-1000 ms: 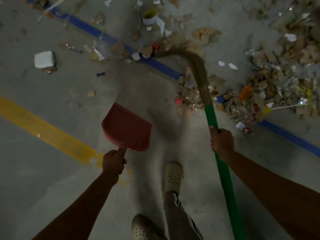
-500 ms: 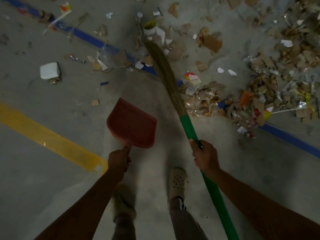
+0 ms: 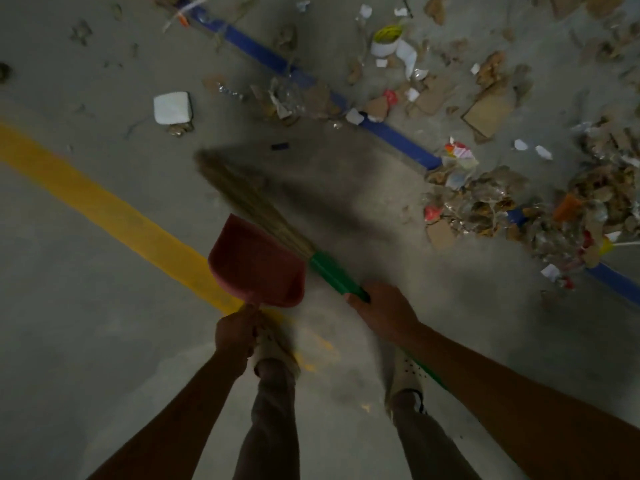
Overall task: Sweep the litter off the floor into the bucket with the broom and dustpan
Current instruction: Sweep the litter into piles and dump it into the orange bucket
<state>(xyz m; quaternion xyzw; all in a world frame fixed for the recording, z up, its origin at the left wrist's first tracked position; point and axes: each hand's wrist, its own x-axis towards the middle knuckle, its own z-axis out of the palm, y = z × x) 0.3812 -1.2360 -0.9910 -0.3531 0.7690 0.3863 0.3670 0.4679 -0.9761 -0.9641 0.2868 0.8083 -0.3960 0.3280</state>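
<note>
Grey concrete floor (image 3: 86,306) fills the dim view, with 2 trousered legs and 2 pale shoes (image 3: 408,372) at the near edge. Just ahead of them, the left hand (image 3: 233,336) grips the short handle of a red dustpan (image 3: 258,268), fingers curled round it; the pan is tilted, its open mouth facing forward and away. Beside it, the right hand (image 3: 382,311) is closed round the green handle of the broom (image 3: 332,273), and the rest of the handle runs back under that forearm. The straw bristles (image 3: 239,192) stretch forward and left past the pan's right edge; they are blurred, so I cannot tell whether they touch the floor. A yellow line (image 3: 104,209) crosses the floor from the left and ends near the dustpan. Further out lies a white block (image 3: 172,107), well apart from the rest. A blue line (image 3: 398,142) runs diagonally beyond, with the litter (image 3: 519,202) heaped on it at the right: cardboard scraps, paper and wrappers. More scraps are scattered past it, among them a white cup (image 3: 386,41) with a yellow inside.
</note>
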